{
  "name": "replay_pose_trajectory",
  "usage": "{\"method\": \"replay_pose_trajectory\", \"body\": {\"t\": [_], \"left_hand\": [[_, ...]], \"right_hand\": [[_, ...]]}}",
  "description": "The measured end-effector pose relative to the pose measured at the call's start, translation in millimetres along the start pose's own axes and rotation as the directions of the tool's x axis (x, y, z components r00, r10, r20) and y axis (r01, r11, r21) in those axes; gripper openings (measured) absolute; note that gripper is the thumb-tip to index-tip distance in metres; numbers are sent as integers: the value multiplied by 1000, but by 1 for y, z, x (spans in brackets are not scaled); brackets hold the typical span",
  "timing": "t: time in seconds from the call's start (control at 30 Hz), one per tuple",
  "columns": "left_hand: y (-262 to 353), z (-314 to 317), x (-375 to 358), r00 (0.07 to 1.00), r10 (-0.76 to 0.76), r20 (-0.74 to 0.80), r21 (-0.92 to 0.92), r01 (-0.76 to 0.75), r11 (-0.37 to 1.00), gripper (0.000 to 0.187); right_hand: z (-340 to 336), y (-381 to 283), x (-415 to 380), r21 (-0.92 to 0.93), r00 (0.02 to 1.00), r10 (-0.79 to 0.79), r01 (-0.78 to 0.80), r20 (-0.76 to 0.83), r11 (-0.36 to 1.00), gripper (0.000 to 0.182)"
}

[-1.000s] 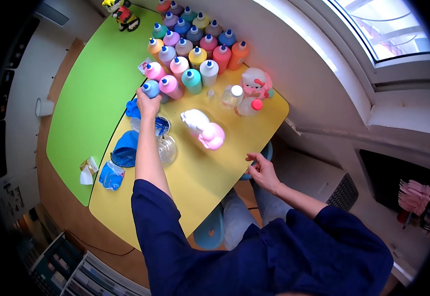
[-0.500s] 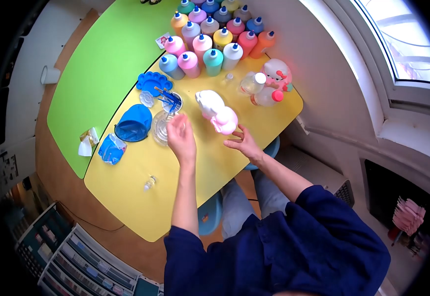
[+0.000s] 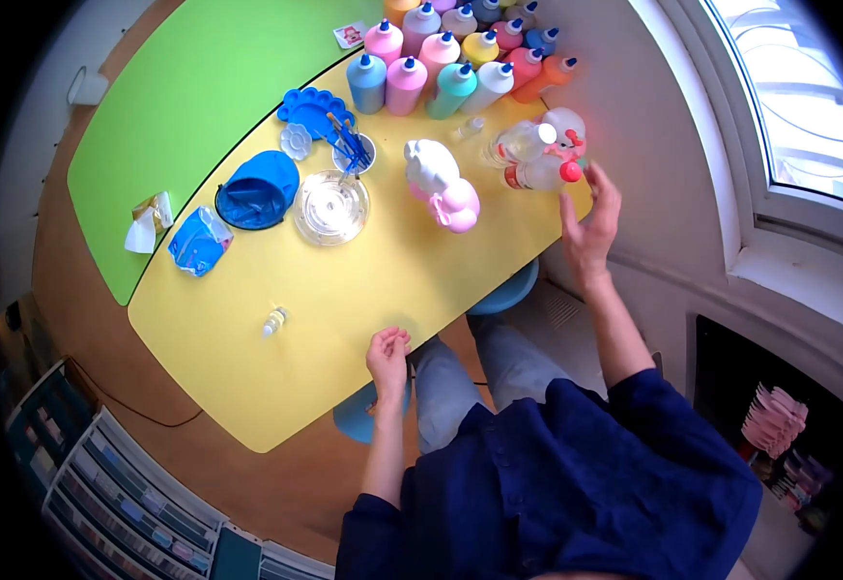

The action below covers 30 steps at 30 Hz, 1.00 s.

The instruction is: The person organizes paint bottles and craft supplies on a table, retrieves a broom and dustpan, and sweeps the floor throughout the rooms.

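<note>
My right hand (image 3: 590, 220) is raised with fingers spread, just below a clear bottle with a red cap (image 3: 542, 174) lying on the yellow table (image 3: 344, 309); it holds nothing. My left hand (image 3: 387, 353) rests curled at the table's near edge, empty. A white and pink figurine (image 3: 443, 184) lies in the middle of the table. Beside it stand a clear round dish (image 3: 330, 207) and a cup of blue brushes (image 3: 352, 150). A second clear bottle with a white cap (image 3: 516, 143) lies by a pink and white toy figure (image 3: 566, 130).
Several coloured paint bottles (image 3: 441, 68) crowd the far end. A blue palette (image 3: 311, 104), a blue bowl (image 3: 259, 190), a blue packet (image 3: 199, 242) and a tiny bottle (image 3: 273, 321) lie on the left. A green table (image 3: 199, 87) adjoins. A blue stool (image 3: 503, 295) stands below.
My right hand left the figurine and moved right and up toward the red-capped bottle. My left hand drew back from the clear dish to the table's near edge.
</note>
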<state>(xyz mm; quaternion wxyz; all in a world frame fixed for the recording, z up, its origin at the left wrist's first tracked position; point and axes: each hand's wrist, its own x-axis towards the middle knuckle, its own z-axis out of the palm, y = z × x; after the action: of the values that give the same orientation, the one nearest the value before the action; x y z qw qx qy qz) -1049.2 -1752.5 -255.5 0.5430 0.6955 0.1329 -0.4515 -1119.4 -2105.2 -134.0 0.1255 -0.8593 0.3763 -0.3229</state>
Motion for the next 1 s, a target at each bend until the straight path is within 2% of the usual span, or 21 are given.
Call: {"method": "replay_pose_trajectory", "body": {"t": [0.07,0.17,0.3,0.43,0.5,0.63,0.73,0.8,0.87,0.9,0.93,0.97,1.0], "left_hand": [[-3,-2,2,999,-4,-35,-51,2,999,17],[-4,-6,0,1000,-8,-24,-81,6,997,19],[-4,-17,-7,999,-10,-34,-99,6,995,19],[-11,-36,-14,996,-18,-88,-87,11,996,19],[-22,-45,-13,994,-30,-110,-114,17,993,19],[-30,-52,-14,990,-52,-128,-144,34,989,19],[-32,-50,-14,990,-65,-125,-150,45,988,18],[-32,-47,-8,990,-62,-123,-149,43,988,19],[-38,-52,-1,981,-69,-179,-145,43,989,22],[-45,-58,4,975,-50,-218,-146,18,989,29],[-47,-65,13,969,-24,-245,-145,-13,989,36],[-41,-74,20,935,-1,-355,-92,-34,995,42],[-33,-81,28,893,28,-450,-39,-51,998,48]], "right_hand": [[-1,-15,50,-137,982,-126,146,143,980,54],[23,-6,83,-97,869,-47,109,493,989,47],[49,18,95,-76,885,12,26,466,997,30],[63,18,104,-77,918,37,-7,394,997,29],[66,17,108,-133,911,45,10,410,991,28],[74,23,106,-164,928,29,35,371,986,33],[63,13,102,-178,909,159,-96,386,979,45],[39,7,92,-483,923,80,122,376,867,59],[19,-16,81,-601,811,278,109,515,792,68],[14,-3,72,-513,772,237,132,590,848,62],[14,11,63,-387,759,221,44,612,921,47],[19,24,54,-262,784,253,-120,567,958,33],[21,22,49,-237,846,195,-84,497,968,28]]}}
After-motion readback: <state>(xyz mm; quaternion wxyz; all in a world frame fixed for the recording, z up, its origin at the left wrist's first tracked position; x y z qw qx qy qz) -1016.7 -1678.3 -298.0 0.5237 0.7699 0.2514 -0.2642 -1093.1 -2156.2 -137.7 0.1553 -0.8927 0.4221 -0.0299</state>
